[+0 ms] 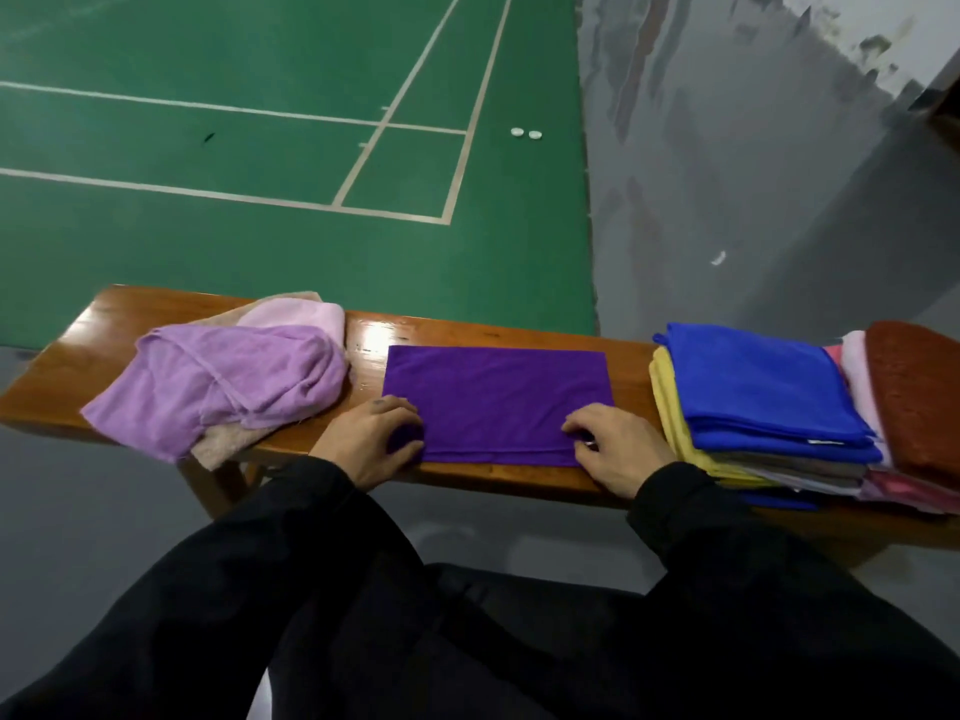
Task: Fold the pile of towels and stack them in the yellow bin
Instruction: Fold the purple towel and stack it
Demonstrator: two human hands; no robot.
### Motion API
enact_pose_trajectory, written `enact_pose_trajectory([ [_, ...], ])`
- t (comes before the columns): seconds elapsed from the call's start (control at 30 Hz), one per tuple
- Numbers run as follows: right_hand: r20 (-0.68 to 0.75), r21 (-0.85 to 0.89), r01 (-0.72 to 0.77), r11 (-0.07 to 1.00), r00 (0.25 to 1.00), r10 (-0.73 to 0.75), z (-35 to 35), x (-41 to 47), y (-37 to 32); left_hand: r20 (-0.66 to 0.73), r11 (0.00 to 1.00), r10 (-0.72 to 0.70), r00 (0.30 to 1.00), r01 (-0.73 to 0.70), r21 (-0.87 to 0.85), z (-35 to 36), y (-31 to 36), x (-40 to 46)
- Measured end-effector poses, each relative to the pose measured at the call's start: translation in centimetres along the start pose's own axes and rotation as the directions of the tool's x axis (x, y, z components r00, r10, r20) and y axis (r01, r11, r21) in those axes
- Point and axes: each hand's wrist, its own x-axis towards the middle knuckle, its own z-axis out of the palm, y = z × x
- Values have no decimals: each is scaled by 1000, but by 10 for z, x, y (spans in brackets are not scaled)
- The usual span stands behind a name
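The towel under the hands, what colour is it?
Dark purple towel, seen in the head view.

Both arms reach forward in black sleeves, hands low and set apart, palms down. The left hand has its fingers curled, thumb tucked under, pinching at its fingertips. The right hand mirrors it, fingers bent and pinching inward.

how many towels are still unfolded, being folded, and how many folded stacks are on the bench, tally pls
Unfolded towels in the pile, as far as shows: 3 (lilac towel, pale pink towel, beige towel)
Being folded: 1 (purple towel)
Folded stacks: 2 (blue-topped stack, brown-topped stack)
Total: 6
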Motion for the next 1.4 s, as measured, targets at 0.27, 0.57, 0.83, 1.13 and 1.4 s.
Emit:
enact_pose_trajectory([
  [0.27,-30,-230,181,956,981,-193,7,-3,11,-3,976,191,982,-189,109,-6,-7,-10],
  [0.57,-98,-216,186,958,973,-211,8,2,7,-97,992,90,991,-80,97,-7,3,-15],
  [0.83,-55,-243,202,949,974,-221,6,0,17,-189,994,-105,976,103,-20,0,-3,-10],
  [1.13,-457,-190,176,966,855,-245,0,-8,14,-309,999,-34,950,27,-26,-10,6,-16],
  [1.4,-420,-290,256,922,832,-363,19,-26,17,-365,994,110,924,-96,56,9,1,-44],
])
